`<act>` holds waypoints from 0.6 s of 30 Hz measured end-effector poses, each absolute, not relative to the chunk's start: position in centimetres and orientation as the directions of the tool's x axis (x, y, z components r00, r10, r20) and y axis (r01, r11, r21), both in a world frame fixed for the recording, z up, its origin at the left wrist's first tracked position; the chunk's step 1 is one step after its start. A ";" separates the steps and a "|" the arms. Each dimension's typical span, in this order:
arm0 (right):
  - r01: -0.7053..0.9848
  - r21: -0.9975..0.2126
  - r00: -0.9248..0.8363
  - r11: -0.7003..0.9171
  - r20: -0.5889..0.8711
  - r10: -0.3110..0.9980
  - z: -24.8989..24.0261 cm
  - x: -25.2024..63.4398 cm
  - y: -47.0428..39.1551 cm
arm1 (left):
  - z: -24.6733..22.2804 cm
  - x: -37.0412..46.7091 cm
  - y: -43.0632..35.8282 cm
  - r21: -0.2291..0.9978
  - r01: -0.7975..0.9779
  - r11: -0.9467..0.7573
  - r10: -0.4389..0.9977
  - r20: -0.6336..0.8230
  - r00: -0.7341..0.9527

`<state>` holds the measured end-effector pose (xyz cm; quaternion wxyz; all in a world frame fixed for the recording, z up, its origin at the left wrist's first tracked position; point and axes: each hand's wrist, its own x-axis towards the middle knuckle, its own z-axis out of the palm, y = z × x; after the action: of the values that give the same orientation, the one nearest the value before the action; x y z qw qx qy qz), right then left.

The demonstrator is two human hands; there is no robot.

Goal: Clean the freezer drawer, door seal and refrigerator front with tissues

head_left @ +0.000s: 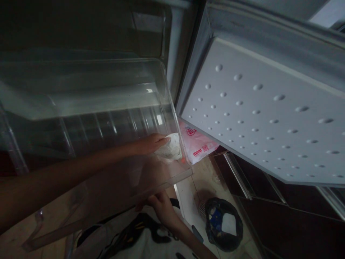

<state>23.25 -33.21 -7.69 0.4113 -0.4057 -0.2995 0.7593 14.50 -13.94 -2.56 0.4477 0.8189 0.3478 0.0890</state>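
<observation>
White dimpled panelling on an open door [258,118] is filling the upper right, and dim light is falling over the room. Dark cabinets [296,219] with silvery handles are lining the lower right, while a black-lined bin [230,242] is standing on the tiled floor [205,172] below centre. A pink-and-white bag [199,144] is showing just beyond the clear drawer [121,126], which is spreading across the left and centre. Inside its right end, the white cloth [174,149] is lying under the fingers of the left hand [152,144], which are closing on it. The right hand [161,205] is touching the drawer's lower edge; whether its fingers are clamping, I cannot tell. The left fingers are pointing right; the drawer's lower edge is slanting up rightward, and the bunched cloth is giving no clear long axis.
</observation>
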 end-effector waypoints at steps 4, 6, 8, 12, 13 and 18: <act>-0.400 -0.786 -0.329 -0.472 -0.357 0.874 -7.9 23.2 -33.2 | -2.2 15.0 -14.9 0.622 0.640 -0.452 0.728 -0.157 0.667; -0.407 -0.783 -0.321 -0.469 -0.359 0.877 -8.0 23.2 -33.2 | -2.2 15.0 -15.7 0.561 0.651 -0.511 0.709 -0.153 0.688; -0.407 -0.782 -0.315 -0.471 -0.364 0.877 -8.0 23.2 -33.2 | -2.2 14.8 -16.0 0.527 0.645 -0.553 0.691 -0.143 0.709; -0.385 -0.799 -0.330 -0.463 -0.349 0.877 -8.1 23.2 -33.1 | -2.2 14.2 -16.0 0.445 0.656 -0.609 0.689 -0.113 0.716; -0.382 -0.803 -0.330 -0.458 -0.344 0.879 -8.1 23.2 -33.1 | -2.3 14.2 -16.1 0.452 0.640 -0.621 0.670 -0.118 0.733; -0.383 -0.796 -0.319 -0.469 -0.362 0.876 -8.2 23.1 -33.1 | -4.3 15.0 -17.7 0.586 0.533 -0.610 0.552 -0.167 0.817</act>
<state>23.06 -33.13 -8.16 0.4174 -0.4077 -0.3022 0.7539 15.03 -17.70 -4.29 0.3215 0.8972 0.3023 0.0150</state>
